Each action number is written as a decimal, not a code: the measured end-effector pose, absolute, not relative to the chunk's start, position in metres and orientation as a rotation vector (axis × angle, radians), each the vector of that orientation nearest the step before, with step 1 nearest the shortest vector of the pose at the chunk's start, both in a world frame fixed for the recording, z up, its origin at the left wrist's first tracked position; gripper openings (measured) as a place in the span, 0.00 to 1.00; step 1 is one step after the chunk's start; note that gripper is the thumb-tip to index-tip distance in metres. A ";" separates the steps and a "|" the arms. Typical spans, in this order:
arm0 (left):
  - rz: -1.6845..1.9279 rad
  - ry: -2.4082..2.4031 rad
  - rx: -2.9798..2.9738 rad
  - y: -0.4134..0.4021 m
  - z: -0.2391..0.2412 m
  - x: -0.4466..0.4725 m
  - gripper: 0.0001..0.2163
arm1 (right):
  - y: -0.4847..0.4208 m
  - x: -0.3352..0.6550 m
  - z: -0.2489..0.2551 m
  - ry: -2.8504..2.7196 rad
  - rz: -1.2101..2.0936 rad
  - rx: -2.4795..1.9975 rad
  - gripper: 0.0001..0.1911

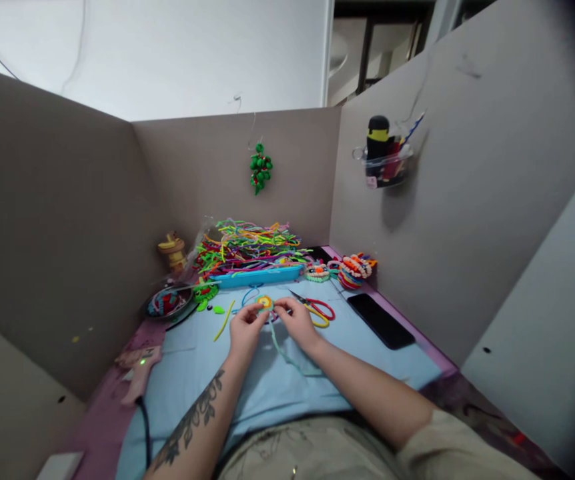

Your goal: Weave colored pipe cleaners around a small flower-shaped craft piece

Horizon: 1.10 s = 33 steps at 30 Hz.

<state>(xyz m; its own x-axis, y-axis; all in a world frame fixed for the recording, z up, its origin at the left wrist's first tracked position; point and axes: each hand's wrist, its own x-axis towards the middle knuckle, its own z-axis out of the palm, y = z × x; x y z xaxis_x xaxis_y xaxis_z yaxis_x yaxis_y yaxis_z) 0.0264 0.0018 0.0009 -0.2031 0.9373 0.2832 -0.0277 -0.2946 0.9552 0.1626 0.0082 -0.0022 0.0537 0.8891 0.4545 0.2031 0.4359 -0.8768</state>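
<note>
Glue gun (140, 375) and pipe cleaners (252, 241) mark a craft workspace.

Matt, creased cloth (277, 400) covers the surface (90, 417); the pale green strip (287, 359) looks fuzzy, the blue tray (260, 276) smooth plastic, the phone (381, 321) glossy, the scissor blades (298, 297) metal.

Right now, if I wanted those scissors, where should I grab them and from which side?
Probably by the red handle and yellow handle, coming in from the right. The scissors lie with both handles toward the right and the pointed blades slanting away to the left, so that side should keep you clear of the tip.
</note>
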 end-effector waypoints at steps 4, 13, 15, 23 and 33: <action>1.671 1.262 1.338 0.000 0.005 0.024 0.15 | 0.003 0.163 0.001 -1.506 0.563 -0.994 0.08; 1.692 1.256 1.398 -0.003 0.003 0.024 0.13 | 0.000 0.161 0.000 -1.510 0.543 -0.979 0.09; 1.691 1.251 1.411 -0.002 0.002 0.024 0.13 | 0.000 0.161 0.001 -1.505 0.556 -0.984 0.09; 1.638 1.206 1.437 -0.002 0.001 0.026 0.11 | 0.012 0.162 -0.006 -1.407 0.874 -0.934 0.08; 1.546 1.245 1.651 -0.005 0.002 0.026 0.11 | 0.018 0.163 -0.012 -1.300 1.171 -0.872 0.12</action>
<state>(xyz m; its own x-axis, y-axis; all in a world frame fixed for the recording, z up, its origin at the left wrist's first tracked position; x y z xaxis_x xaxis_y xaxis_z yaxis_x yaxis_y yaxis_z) 0.0258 -0.0054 0.0022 -0.0918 0.8877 0.4512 0.2518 -0.4177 0.8730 0.1630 0.0176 -0.0117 -0.1011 0.9633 0.2486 -0.1477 0.2326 -0.9613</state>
